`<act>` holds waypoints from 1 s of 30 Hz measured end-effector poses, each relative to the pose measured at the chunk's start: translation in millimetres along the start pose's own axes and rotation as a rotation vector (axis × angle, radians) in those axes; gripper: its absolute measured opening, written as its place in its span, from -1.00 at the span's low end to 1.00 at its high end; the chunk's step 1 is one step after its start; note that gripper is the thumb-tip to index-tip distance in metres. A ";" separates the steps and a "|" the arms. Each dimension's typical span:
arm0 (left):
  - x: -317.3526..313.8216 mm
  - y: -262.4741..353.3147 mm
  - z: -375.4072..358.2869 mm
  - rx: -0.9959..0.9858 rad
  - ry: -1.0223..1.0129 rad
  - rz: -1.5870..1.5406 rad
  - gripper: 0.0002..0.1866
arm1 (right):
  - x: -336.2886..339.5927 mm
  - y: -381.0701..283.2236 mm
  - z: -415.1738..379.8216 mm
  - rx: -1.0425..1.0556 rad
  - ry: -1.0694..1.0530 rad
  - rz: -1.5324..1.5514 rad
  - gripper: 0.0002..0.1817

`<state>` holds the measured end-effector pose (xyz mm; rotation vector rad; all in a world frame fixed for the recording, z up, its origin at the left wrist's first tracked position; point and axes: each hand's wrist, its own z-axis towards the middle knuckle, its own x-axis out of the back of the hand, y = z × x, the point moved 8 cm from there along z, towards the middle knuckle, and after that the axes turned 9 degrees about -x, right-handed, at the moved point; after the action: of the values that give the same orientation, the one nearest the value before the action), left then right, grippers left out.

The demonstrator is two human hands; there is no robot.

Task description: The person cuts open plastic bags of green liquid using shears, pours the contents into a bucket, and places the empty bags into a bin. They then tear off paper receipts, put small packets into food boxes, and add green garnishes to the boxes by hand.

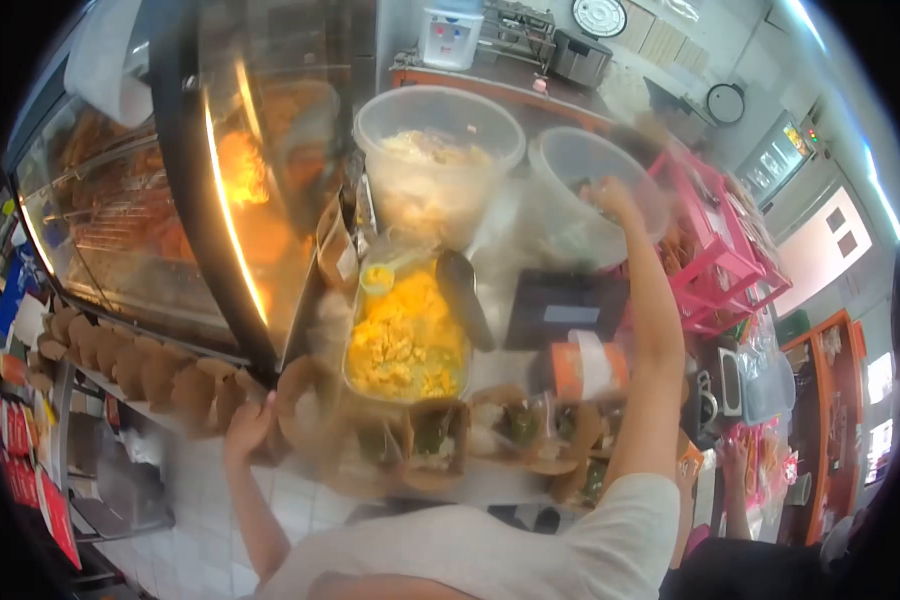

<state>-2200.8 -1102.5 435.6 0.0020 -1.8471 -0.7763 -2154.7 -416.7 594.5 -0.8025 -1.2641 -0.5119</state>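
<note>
My left hand [250,428] is at the row of brown paper bags on the left, its fingers closed at the edge of an open brown paper bag [232,395]. My right hand [608,197] reaches into a translucent plastic tub [570,160], with fingers curled; whatever they hold is hidden by blur. Several open paper bags [436,440] with green and white food inside line the front edge below me. Between my arms lies a metal tray of yellow food pieces [405,340], with a small yellow cup [377,279] and a dark handle-like object [465,300] on it.
Behind the tray stands a large tub of pale food [435,160]. A lit glass display cabinet [120,210] fills the left. To the right are a dark tablet-like device [567,310], an orange box [590,366] and a pink rack [715,240]. Another person's hand [733,460] shows lower right.
</note>
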 end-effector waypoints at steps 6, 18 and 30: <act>24.9 24.2 -30.0 0.009 -0.035 -0.069 -0.59 | -49.4 -17.8 47.3 -0.043 -0.400 -0.153 -0.02; 91.2 74.4 -57.1 -0.064 0.372 -0.105 -0.56 | -50.1 -61.1 60.0 0.318 -0.547 0.035 -0.61; 123.2 110.0 -39.1 -0.387 0.543 -0.338 -0.62 | 77.5 -7.9 41.3 0.045 0.287 0.343 -0.75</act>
<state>-2181.2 -1079.1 602.6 0.2583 -1.1754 -1.2230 -2167.3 -383.3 675.1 -0.8536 -0.8486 -0.3056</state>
